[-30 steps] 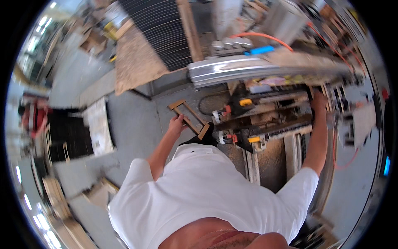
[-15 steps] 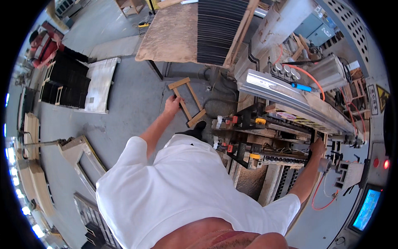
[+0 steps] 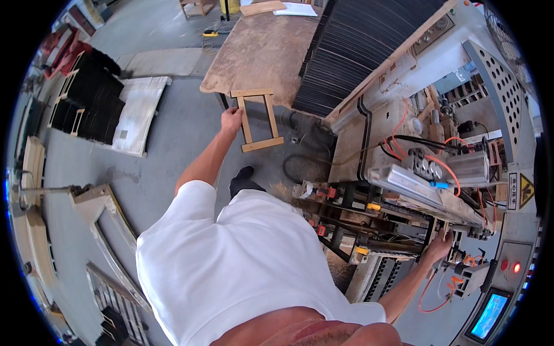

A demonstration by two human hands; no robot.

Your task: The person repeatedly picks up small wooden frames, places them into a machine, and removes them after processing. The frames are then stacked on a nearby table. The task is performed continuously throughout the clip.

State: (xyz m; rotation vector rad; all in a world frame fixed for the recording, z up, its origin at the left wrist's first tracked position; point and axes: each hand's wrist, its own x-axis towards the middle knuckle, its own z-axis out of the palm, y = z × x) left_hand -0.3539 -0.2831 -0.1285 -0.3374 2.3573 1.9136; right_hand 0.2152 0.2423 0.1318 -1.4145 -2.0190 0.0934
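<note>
Out to the left, my left hand (image 3: 232, 119) is closed on one side rail of a small open wooden frame (image 3: 262, 144). The frame hangs beside the table's near edge, and its inside is see-through. On the other side, my right hand (image 3: 440, 245) reaches into the clamping machine (image 3: 398, 222), at the right end of its bed. Its fingers are curled by a pale wooden strip and dark machine parts. What they grip is partly hidden.
A worn wooden table (image 3: 254, 52) carries a tall stack of black slats (image 3: 358, 52). A lit screen (image 3: 489, 314) and a red lamp (image 3: 516, 267) are at right. Hoses (image 3: 300, 158) lie on the floor. Far left, a person (image 3: 63, 49) stands by stacked dark frames (image 3: 86, 98).
My left hand has carried the wooden frame forward to the table's edge, turning it more upright. My right hand stays at the machine's right end. The view has shifted and one foot has stepped left.
</note>
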